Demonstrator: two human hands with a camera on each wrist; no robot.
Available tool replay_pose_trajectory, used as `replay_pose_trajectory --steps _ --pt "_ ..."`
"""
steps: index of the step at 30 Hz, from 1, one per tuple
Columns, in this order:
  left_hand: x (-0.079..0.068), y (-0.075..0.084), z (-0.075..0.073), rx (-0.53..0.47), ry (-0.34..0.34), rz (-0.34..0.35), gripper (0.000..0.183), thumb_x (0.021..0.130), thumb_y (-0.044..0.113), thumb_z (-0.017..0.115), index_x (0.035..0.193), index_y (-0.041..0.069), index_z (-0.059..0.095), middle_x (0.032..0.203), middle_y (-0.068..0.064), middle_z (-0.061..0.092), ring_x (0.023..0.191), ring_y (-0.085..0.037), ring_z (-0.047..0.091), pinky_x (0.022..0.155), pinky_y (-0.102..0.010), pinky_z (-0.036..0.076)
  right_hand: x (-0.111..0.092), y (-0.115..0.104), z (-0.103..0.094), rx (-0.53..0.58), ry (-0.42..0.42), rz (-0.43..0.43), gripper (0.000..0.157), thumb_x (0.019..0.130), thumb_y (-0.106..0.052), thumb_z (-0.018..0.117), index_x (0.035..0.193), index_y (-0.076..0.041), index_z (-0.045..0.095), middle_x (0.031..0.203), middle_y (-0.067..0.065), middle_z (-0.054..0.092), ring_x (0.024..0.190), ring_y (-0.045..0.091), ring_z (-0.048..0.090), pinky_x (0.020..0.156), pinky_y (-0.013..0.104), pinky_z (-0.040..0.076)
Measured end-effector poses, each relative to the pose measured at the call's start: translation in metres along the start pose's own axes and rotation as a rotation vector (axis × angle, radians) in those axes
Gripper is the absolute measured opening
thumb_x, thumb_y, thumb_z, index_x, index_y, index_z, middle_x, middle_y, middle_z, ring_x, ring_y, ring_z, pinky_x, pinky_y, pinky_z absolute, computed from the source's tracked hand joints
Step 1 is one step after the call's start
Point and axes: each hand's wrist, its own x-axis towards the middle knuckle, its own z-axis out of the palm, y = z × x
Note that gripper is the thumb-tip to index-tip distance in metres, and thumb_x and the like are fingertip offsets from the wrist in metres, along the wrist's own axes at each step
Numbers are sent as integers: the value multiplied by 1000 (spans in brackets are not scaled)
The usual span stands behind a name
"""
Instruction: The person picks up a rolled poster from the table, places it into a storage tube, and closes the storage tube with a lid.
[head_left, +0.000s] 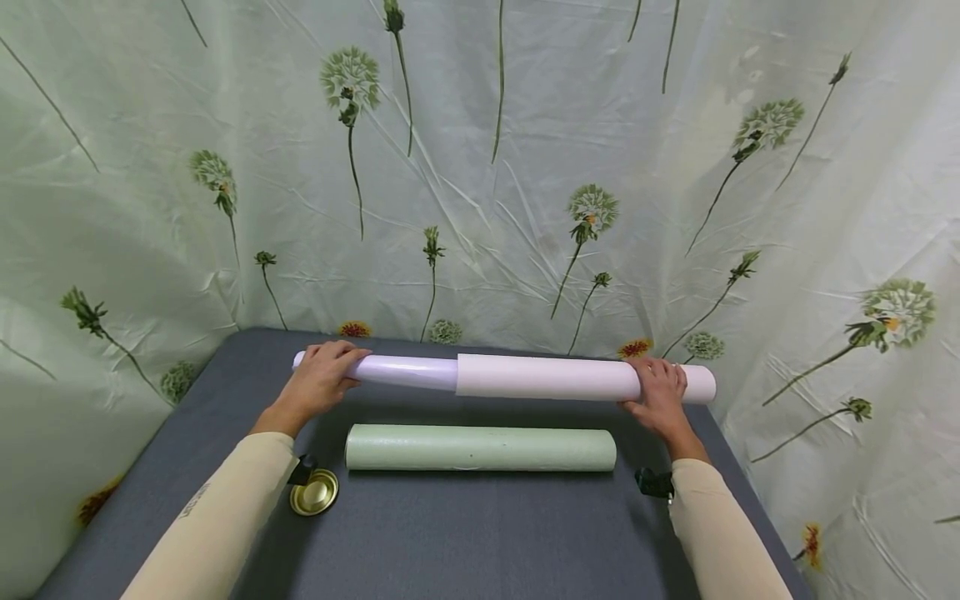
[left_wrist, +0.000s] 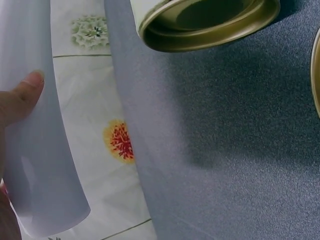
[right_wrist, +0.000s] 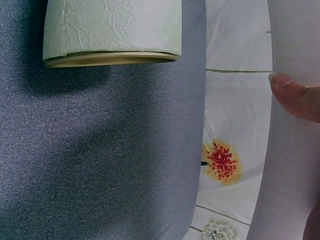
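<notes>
A long paper roll (head_left: 547, 377) is held level above the far part of the table, in both hands. Its left stretch is a narrower, glossy lavender-white length (head_left: 408, 372); the wider matte white part covers the right. My left hand (head_left: 318, 382) grips the glossy end, its thumb along the surface in the left wrist view. Near the other end, my right hand (head_left: 657, 393) holds the matte part. Closer to me lies a pale green cardboard tube (head_left: 480, 448), parallel to the roll. Its left end (left_wrist: 210, 30) has a gold metal rim and looks dark inside.
A round gold lid (head_left: 314, 492) lies on the grey cloth-covered table (head_left: 480, 533), left of the tube and beside my left wrist. Behind the table hangs a white curtain (head_left: 480, 192) printed with dandelions. Dark straps with wrist cameras sit on both wrists.
</notes>
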Motion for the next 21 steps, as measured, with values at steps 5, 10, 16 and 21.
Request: replay_pose_trajectory --steps 5,10,16,21 --pt "3 3 1 3 -17 -4 48 73 5 82 118 4 63 106 -14 61 102 -34 56 90 -57 37 0 0 -1 11 7 -8 66 67 1 83 125 1 51 124 30 46 121 49 30 105 65 5" --pt "5 7 1 -2 -31 1 48 75 6 81 120 4 63 107 -13 61 103 -32 56 91 -57 37 0 0 -2 4 4 -8 67 67 0 83 125 1 51 124 30 46 121 50 29 104 65 5" --pt "7 12 1 -1 -25 4 49 74 7 81 120 4 63 107 -13 61 102 -32 57 90 -56 38 0 -1 -3 4 3 -10 67 67 0 83 126 -1 52 126 29 46 121 49 30 104 65 5" --pt "8 14 1 -3 -31 -9 49 74 7 81 120 4 64 108 -13 61 103 -33 57 90 -56 38 -1 0 -3 10 22 -32 67 66 1 84 125 0 53 126 29 46 119 49 31 103 65 8"
